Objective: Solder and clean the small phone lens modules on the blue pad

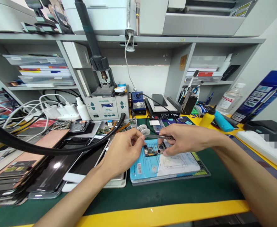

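Observation:
My left hand (126, 148) is closed in a pinch at the left side of a small phone camera module (149, 151). Whatever lies between its fingertips is too small and covered to make out. My right hand (179, 138) is wrapped round a pair of metal tweezers (165, 137), which point left toward the left fingertips. Its lower fingers rest by a second, smaller camera part (161, 147), partly hidden by them. Both parts sit on a blue and white packet (138, 171). Just behind my left fingers stands a white spool (143, 129).
A black hose (58, 150) arches over stacked phone panels (55, 167) at left. Behind are a hot-air station (107, 107), a soldering unit (138, 104) and a black device (163, 113) with a phone on top. Bottles, including a yellow one (206, 118), stand right. A green mat (119, 201) covers the bench.

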The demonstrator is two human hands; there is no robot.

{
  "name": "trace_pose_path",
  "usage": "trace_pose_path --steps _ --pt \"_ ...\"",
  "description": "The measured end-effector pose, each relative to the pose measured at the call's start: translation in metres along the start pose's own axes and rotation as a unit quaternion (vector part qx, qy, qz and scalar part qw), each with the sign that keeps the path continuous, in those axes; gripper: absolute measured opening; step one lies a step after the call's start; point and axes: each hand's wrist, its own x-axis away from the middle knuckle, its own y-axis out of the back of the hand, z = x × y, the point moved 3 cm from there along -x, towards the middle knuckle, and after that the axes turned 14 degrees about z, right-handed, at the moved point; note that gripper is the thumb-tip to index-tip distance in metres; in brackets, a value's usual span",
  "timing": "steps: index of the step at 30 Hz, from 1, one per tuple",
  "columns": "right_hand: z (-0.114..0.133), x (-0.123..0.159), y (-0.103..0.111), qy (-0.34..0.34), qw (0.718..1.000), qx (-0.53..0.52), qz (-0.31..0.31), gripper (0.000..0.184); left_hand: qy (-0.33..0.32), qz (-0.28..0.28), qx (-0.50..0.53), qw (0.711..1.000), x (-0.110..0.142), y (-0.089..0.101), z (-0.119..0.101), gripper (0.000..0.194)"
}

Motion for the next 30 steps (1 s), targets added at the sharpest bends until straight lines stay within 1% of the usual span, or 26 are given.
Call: trace_pose_path --steps 5,7,10,13,15,19,21,24,30 --pt "-0.001 0.001 0.002 0.004 1.0 -0.005 0.003 0.035 -0.002 0.003 -0.001 1.0 0.0 0.001 0.0 0.019" --pt "-0.002 0.004 0.004 0.002 1.0 -0.016 -0.004 0.038 -0.001 0.004 0.001 1.0 0.0 0.001 0.0 0.018" --pt "-0.009 0.013 0.012 -0.019 0.997 -0.06 -0.046 0.038 -0.001 0.004 0.002 1.0 0.0 0.001 0.0 0.019" --pt "-0.024 0.022 0.022 -0.045 0.989 -0.096 -0.1 0.032 -0.002 0.003 0.003 1.0 0.0 0.001 0.0 0.021" --pt "-0.035 0.026 0.027 -0.055 0.988 -0.099 -0.109 0.031 0.001 0.004 0.008 1.0 0.0 0.001 0.0 0.021" --pt "-0.051 0.03 0.028 -0.08 0.992 -0.08 -0.058 0.032 0.004 0.002 0.01 1.0 0.001 0.001 0.0 0.023" --pt "-0.05 0.028 0.026 -0.084 0.994 -0.068 -0.03 0.035 0.003 0.0 0.007 1.0 0.001 0.001 0.0 0.023" --pt "-0.046 0.024 0.021 -0.079 0.995 -0.066 -0.004 0.038 0.002 -0.001 0.004 1.0 0.001 0.001 0.0 0.023" --pt "-0.05 0.013 0.017 -0.077 0.995 -0.054 0.024 0.035 0.004 0.002 0.005 1.0 0.0 0.001 0.0 0.022"
